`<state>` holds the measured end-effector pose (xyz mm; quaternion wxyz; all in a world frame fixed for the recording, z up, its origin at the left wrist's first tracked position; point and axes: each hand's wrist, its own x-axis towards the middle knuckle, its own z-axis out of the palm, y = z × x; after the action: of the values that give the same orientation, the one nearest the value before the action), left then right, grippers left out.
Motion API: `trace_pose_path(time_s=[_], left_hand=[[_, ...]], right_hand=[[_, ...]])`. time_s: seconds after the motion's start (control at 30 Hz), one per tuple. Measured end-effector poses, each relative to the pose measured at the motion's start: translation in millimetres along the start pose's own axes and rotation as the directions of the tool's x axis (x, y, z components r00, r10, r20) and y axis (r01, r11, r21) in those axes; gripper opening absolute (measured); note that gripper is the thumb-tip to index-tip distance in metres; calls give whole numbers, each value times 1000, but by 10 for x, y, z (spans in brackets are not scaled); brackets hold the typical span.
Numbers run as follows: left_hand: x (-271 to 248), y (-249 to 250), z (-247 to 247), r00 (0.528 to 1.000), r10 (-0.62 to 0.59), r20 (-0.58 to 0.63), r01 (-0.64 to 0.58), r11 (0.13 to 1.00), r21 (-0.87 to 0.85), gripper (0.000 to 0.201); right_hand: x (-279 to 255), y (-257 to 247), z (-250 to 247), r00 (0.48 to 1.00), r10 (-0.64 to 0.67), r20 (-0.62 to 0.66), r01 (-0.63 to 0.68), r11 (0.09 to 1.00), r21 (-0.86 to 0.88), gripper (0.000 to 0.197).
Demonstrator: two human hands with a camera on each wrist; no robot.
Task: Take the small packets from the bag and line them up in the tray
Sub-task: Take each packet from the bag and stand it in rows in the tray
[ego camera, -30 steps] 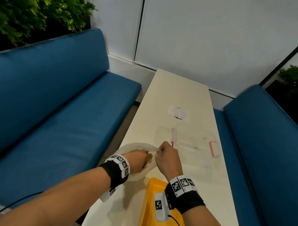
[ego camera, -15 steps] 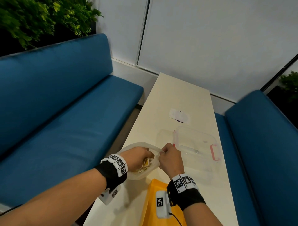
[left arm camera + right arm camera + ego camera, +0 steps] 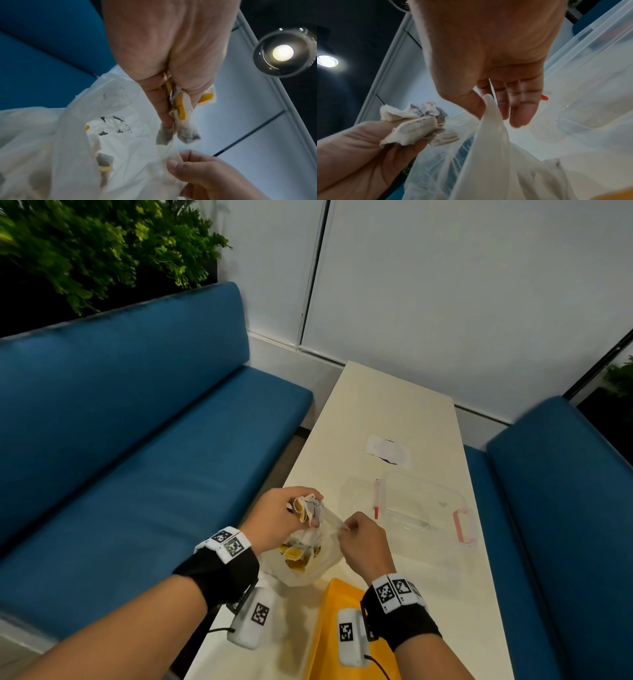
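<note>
A thin white plastic bag (image 3: 317,568) stands on the table near its left edge, with several small yellow-and-white packets (image 3: 296,556) inside. My left hand (image 3: 282,517) is lifted above the bag's mouth and grips a crumpled bunch of packets (image 3: 308,508); the left wrist view shows those packets (image 3: 181,115) hanging from my curled fingers. My right hand (image 3: 359,537) pinches the bag's rim (image 3: 489,108) between thumb and fingers. The yellow tray (image 3: 330,628) lies at the near edge, partly under my right wrist.
A clear plastic container (image 3: 423,508) with pink clasps lies on the table (image 3: 383,412) just beyond my right hand. A white paper piece (image 3: 387,448) lies farther back. Blue benches (image 3: 137,440) flank the table on both sides.
My left hand has come up out of the bag with a bunch of packets in it. My right hand keeps its pinch on the bag's rim.
</note>
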<state>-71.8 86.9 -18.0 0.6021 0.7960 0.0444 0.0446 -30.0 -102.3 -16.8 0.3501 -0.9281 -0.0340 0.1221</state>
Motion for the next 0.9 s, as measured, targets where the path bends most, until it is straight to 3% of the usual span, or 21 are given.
trace_pose_path(time_s=[0.1,0.17,0.33,0.43,0.53,0.7,0.83,0.9], left_hand=[[-71,47,-22,996,-81,-26,74,973,-217,40],[-119,58,-18,987,-161,-13,143,904,-403,40],[-251,58,29,950,-308,51,258,684,-682,39],[-323,67,46,932,-354,80,271,534,-801,36],[-391,48,61,911,-401,96,272,409,-871,32],[-494,-24,99,876,-468,117,319,381,-868,27],[-541,-33,186,856,-497,141,379,417,-827,15],[-544,-28,222,846,-511,152,398,416,-817,20]], right_hand=[[-107,8,-47,995,-102,-11,102,994,42,33],[-238,-43,-92,978,-201,-52,206,971,124,46],[-457,-77,-70,855,-519,7,514,848,129,64],[-494,-95,37,844,-534,58,520,839,162,65],[-495,-91,152,874,-486,-3,468,839,276,62],[-485,-134,218,853,-520,-37,511,819,261,39],[-468,-228,190,837,-540,85,514,830,216,49],[-455,-264,186,815,-564,130,549,824,140,46]])
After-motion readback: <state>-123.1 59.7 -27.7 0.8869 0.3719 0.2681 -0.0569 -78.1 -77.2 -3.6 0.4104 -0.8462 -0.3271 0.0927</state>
